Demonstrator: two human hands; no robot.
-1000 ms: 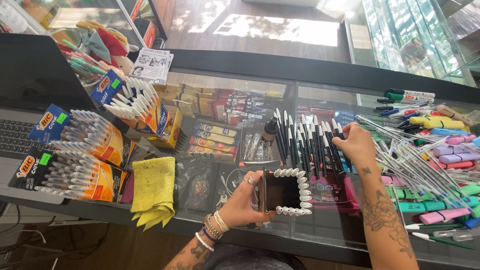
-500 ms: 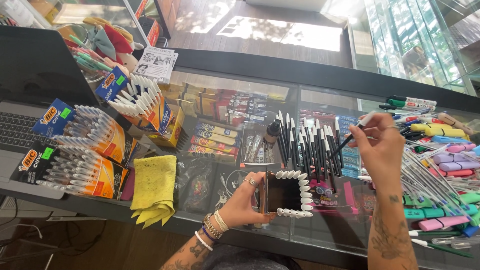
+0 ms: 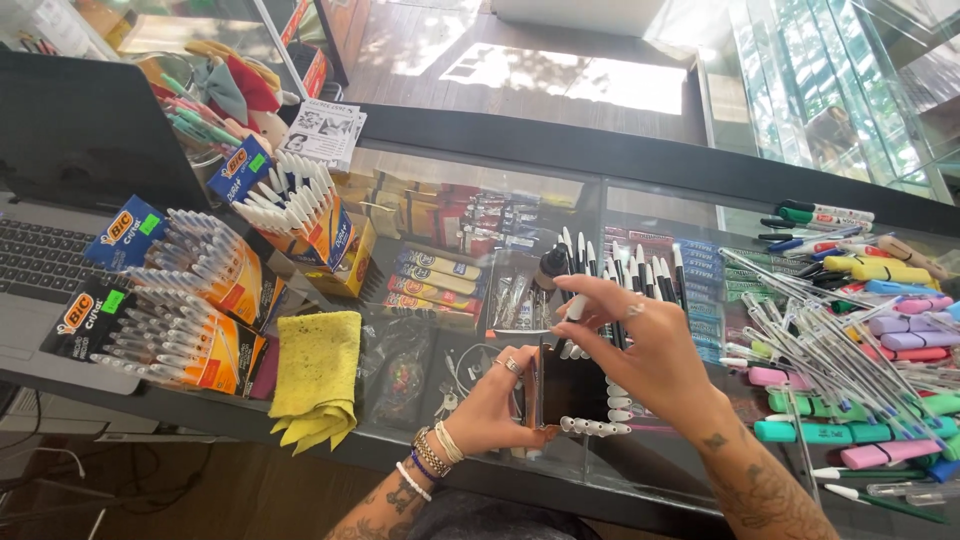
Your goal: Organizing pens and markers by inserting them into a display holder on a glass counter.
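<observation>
Fingers of my left hand (image 3: 500, 395) gripped the side of a small open pen box (image 3: 572, 392) lined with white caps, held over the glass counter (image 3: 480, 260). My right hand (image 3: 640, 350) hovered above it, apparently pinching a white-capped pen (image 3: 577, 305) by its cap, black markers (image 3: 630, 275) just behind.
</observation>
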